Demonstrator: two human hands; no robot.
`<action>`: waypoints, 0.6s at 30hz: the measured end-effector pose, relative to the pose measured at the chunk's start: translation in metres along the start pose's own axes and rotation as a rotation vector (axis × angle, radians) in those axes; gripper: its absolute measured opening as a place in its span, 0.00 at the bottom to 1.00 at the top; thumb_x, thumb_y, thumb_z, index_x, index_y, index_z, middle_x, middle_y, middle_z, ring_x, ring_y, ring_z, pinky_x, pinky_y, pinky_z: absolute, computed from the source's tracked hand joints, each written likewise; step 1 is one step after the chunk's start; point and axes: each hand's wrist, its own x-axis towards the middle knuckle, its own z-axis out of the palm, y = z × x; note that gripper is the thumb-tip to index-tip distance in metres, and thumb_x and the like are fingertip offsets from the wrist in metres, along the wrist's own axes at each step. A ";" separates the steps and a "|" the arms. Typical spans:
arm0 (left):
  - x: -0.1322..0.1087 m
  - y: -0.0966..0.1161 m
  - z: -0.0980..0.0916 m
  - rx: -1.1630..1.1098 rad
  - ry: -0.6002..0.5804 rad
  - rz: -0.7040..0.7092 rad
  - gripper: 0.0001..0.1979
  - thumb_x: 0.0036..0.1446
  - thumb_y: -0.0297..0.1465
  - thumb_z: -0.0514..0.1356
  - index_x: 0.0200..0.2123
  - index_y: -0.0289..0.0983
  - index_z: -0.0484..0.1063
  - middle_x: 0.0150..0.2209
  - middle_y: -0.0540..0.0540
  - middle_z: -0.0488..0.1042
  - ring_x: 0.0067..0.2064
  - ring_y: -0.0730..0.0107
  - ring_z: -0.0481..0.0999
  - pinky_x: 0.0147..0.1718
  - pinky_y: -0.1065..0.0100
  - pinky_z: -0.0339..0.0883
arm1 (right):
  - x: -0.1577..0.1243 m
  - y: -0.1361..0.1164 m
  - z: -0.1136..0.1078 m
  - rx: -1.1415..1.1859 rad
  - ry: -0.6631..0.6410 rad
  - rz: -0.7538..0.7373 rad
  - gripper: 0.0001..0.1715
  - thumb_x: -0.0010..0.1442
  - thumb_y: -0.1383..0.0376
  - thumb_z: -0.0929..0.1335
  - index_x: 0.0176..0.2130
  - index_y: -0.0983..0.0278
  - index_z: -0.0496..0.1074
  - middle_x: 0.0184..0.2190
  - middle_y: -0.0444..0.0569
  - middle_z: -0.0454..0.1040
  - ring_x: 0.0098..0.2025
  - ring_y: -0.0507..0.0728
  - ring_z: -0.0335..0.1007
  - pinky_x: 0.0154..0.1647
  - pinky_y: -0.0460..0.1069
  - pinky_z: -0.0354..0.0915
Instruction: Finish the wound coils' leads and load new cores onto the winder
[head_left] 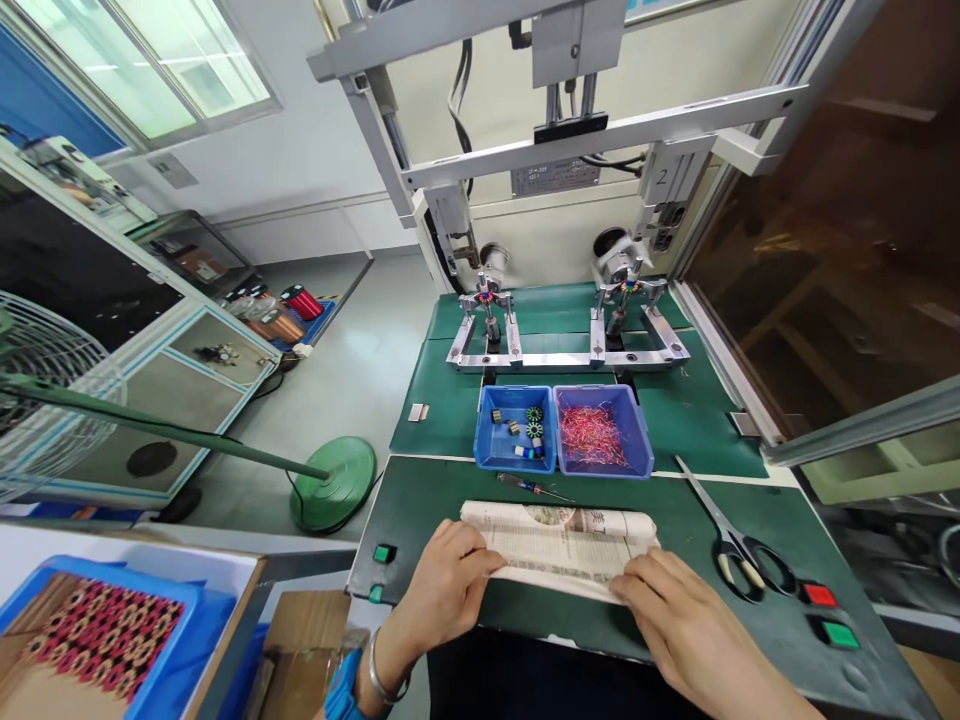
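A folded sheet of newspaper (559, 545) lies across the front of the green worktop, its far edge curled over. My left hand (448, 580) pinches the near left corner between thumb and fingers. At the near right corner, my right hand (667, 610) is closed on the paper in the same way. Just beyond the newspaper rests a screwdriver (532, 487). To the right lie large black-handled scissors (731, 540), blades pointing away from me.
Behind the paper stand a blue bin (516, 462) with small parts and a purple bin (643, 465) of red wire scraps. A metal fixture (559, 360) spans the back. Red (819, 595) and green buttons (838, 634) sit right; another green button (384, 553) sits left.
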 end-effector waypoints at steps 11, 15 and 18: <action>0.028 0.021 -0.032 -0.320 -0.426 0.031 0.37 0.59 0.60 0.49 0.61 0.44 0.68 0.64 0.40 0.67 0.65 0.46 0.60 0.63 0.46 0.51 | 0.015 -0.028 -0.025 0.215 -0.420 -0.042 0.22 0.48 0.80 0.60 0.38 0.61 0.72 0.47 0.49 0.78 0.57 0.61 0.71 0.61 0.57 0.67; 0.035 0.020 -0.030 -0.197 -0.524 0.033 0.43 0.56 0.62 0.52 0.68 0.45 0.58 0.70 0.42 0.58 0.70 0.45 0.52 0.66 0.41 0.43 | 0.015 -0.028 -0.036 0.297 -0.522 -0.037 0.21 0.49 0.81 0.59 0.34 0.60 0.71 0.46 0.46 0.79 0.60 0.59 0.70 0.69 0.60 0.57; 0.036 0.019 -0.025 -0.122 -0.524 0.037 0.43 0.57 0.62 0.51 0.69 0.46 0.55 0.71 0.43 0.55 0.71 0.44 0.52 0.66 0.38 0.40 | 0.008 -0.029 -0.036 0.417 -0.534 -0.018 0.19 0.48 0.81 0.59 0.30 0.60 0.69 0.37 0.43 0.80 0.56 0.55 0.74 0.71 0.60 0.51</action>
